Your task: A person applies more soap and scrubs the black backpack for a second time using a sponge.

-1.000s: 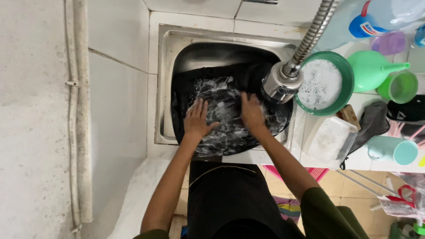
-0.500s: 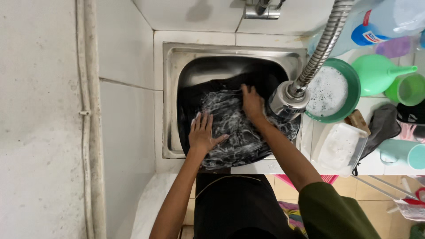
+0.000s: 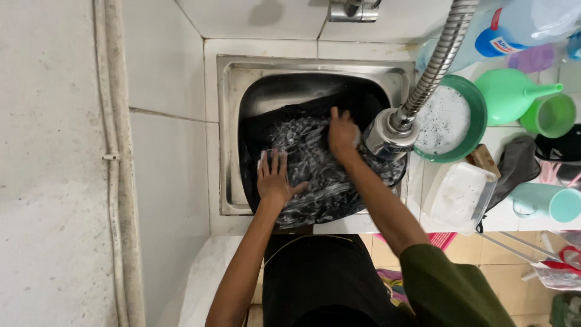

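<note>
With the steel sink (image 3: 225, 133) as my landmark, everything I handled lay inside it. My left hand (image 3: 275, 180) rested at the near part of the basin, fingers spread wide and flat, palm pressed on the dark soapy cloth (image 3: 315, 175); it gripped nothing, only pinned the fabric. My right hand (image 3: 342, 134) lay further in, toward the sink's far right, fingers close together and slightly bent, pushing down on the same cloth rather than closing around it. The cloth filled most of the basin, wet and streaked with white suds, a dry part of it hanging over the near rim toward me.

To do this scrubbing well, I judged I should keep the left palm firm as an anchor and work the right in short strokes, mind the shower head (image 3: 387, 134) hanging just right of my right hand, and keep the suds inside the basin.

Right of the sink sat a clear lidded tub (image 3: 460, 197), pale and rectangular. Beyond it, touching the sink's right edge, stood a green bowl (image 3: 478, 121) holding white speckled powder. Further right were a green funnel (image 3: 508, 94) and a green cup (image 3: 555, 115), with a teal mug (image 3: 554, 203) nearer me. At the far right behind the sink lay a blue bottle (image 3: 520, 24) with a red, white and blue label.
</note>
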